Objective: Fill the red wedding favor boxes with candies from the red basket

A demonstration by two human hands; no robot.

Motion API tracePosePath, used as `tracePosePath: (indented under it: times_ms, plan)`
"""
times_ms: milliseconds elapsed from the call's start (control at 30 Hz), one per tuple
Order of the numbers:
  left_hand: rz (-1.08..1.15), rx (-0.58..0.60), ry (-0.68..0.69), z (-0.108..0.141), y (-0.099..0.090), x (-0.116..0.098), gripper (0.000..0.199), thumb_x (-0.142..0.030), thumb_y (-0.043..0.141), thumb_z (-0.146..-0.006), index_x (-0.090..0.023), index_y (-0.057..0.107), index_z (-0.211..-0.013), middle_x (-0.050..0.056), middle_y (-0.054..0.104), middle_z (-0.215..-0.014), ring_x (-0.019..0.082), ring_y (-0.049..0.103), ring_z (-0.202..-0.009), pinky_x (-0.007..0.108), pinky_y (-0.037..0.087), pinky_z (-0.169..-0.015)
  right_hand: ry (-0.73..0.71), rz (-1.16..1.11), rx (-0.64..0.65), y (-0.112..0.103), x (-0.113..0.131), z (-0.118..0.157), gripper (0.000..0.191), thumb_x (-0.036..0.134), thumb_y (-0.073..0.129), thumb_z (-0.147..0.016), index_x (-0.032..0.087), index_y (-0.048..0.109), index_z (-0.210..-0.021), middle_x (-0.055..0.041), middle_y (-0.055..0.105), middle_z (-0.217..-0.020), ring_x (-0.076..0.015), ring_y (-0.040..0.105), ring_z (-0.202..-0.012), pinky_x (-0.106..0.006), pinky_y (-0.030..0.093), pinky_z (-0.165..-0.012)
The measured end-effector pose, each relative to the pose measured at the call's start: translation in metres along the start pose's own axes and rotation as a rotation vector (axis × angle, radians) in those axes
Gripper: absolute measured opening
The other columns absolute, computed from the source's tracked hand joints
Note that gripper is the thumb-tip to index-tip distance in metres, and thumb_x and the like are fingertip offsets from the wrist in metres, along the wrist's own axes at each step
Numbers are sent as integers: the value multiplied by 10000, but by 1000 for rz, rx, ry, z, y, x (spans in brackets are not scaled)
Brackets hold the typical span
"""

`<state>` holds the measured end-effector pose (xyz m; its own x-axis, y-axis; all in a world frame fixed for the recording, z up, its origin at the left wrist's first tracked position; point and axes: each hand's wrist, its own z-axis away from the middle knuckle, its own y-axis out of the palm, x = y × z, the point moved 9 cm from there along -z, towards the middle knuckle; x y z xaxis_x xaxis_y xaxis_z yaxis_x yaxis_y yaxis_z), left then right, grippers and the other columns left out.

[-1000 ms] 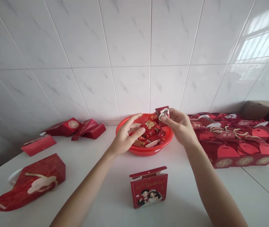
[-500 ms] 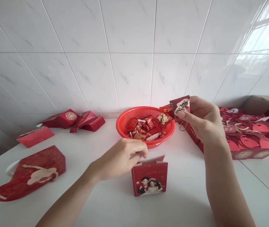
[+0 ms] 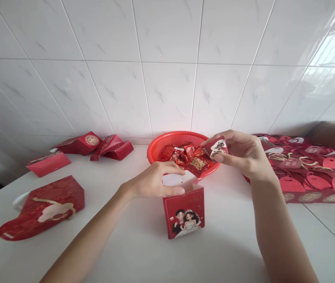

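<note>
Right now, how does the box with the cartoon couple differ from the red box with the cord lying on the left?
The couple box stands upright, while the cord box lies down. The couple box carries a printed cartoon pair; the cord box has a pale tag on its cord. Both are red and on the white table.

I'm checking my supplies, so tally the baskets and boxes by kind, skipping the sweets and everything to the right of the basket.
Basket: 1
Upright box with couple print: 1
Box with cord, at left: 1
Other boxes at left: 3
Total: 6
</note>
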<state>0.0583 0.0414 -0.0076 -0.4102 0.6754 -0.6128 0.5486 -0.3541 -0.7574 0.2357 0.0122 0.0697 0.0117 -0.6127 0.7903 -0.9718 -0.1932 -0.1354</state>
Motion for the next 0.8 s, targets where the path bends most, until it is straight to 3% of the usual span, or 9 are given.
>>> tracePosePath:
  times_ms: [200, 333, 467, 633, 800]
  plan:
    - [12, 65, 74, 2, 4, -17, 461, -345, 800, -770, -281, 731, -1221, 46, 705, -1199, 261, 643, -1117, 363, 512, -979, 12, -13, 185, 21, -5, 1, 262, 239, 825, -787, 213, 762, -1039, -73, 758, -983, -228, 707, -915, -370, 595, -812]
    - [-62, 40, 50, 3, 0, -18, 441, -311, 782, -751, -310, 732, -1189, 17, 682, -1195, 223, 656, -1040, 300, 529, -886, 25, 58, 354, 41, -11, 1, 267, 207, 786, -813, 206, 752, -1078, -72, 761, -1013, -222, 710, -927, -368, 590, -815]
    - [-78, 12, 58, 5, -4, -16, 482, -305, 766, -766, -301, 701, -1244, 19, 662, -1202, 214, 649, -1045, 281, 525, -885, 18, 112, 352, 44, -14, -2, 259, 205, 767, -823, 210, 740, -1081, -61, 750, -1012, -218, 696, -939, -357, 571, -821]
    - [-63, 52, 63, 3, 2, -15, 450, -274, 775, -767, -303, 714, -1212, 18, 652, -1216, 215, 638, -1071, 282, 518, -905, 53, 159, 427, 50, -16, 1, 137, 225, 687, -882, 192, 726, -1010, -42, 706, -883, -179, 630, -791, -305, 518, -707]
    - [-54, 48, 76, 2, 2, -16, 404, -263, 769, -760, -283, 730, -1162, 29, 654, -1190, 221, 636, -1054, 293, 521, -896, 36, 312, 451, 54, -15, 2, 154, 213, 687, -872, 193, 741, -1015, -14, 665, -807, -146, 552, -701, -269, 441, -628]
